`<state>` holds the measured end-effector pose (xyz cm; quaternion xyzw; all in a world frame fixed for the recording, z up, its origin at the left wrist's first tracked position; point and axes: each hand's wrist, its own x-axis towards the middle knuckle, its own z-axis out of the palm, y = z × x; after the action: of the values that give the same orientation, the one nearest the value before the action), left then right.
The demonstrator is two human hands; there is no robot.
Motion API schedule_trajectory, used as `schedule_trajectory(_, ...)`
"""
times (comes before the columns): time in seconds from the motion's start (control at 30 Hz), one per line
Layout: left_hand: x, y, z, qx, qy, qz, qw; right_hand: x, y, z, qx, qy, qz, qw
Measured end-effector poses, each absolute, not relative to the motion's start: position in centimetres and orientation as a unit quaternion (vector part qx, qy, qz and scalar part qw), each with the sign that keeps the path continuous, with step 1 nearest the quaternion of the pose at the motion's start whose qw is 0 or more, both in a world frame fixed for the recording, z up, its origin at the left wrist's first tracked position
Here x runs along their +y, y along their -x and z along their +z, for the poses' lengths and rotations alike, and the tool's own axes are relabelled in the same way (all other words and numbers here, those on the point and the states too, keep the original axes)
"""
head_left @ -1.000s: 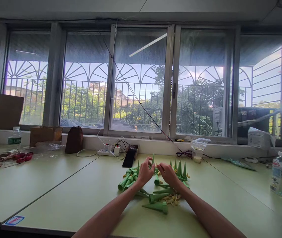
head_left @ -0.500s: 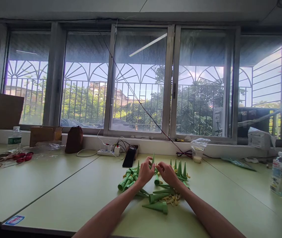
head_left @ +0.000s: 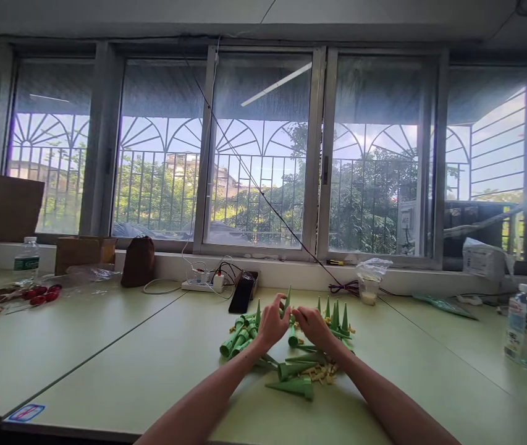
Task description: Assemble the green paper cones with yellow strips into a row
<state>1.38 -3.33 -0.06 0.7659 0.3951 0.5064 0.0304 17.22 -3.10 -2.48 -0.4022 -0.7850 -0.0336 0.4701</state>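
Note:
A pointed green plastic spike [head_left: 288, 298] stands tip up in my left hand [head_left: 273, 322], its fingers closed round it. Close beside it, my right hand [head_left: 312, 324] is closed in a pinch at the spike's lower side; whatever lies between those fingertips is too small to make out. Several green spikes lie in a heap [head_left: 240, 337] left of my hands, and others stand upright [head_left: 336, 315] to the right. Nearer to me, between my forearms, a loose green spike [head_left: 293, 387] lies on its side by a pile of small yellow pieces [head_left: 322, 373].
Behind my hands lie a black phone [head_left: 243, 293] and a white power strip [head_left: 198, 285] with cables. A plastic cup [head_left: 368, 290] stands at the back, a bottle [head_left: 522, 327] at the right. Far left are a brown bag [head_left: 138, 262] and a cardboard box [head_left: 84, 254].
My right hand's fingers have drawn together and moved slightly lower against the spike. The spike in my left hand has shifted a little to the right. The loose spikes have not moved.

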Motion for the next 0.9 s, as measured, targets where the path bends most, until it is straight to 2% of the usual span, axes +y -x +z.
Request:
schedule_trajectory(0.2, -3.5, -1.5, 0.0, 0.399, -0.770, 0.498, 0.027, -3.3, -17.1, -2.5, -0.784, 0.414, -0.023, 0.462)
schedule_trajectory(0.47, -3.3, -1.5, 0.1, 0.414, -0.751, 0.514, 0.026, -4.3, -16.7, -1.8, -0.766, 0.404, 0.001, 0.501)
schedule_trajectory(0.9, -3.5, -1.4, 0.1, 0.396, -0.764, 0.508, 0.028, -3.2, -17.2, -2.5, -0.778, 0.417, -0.042, 0.468)
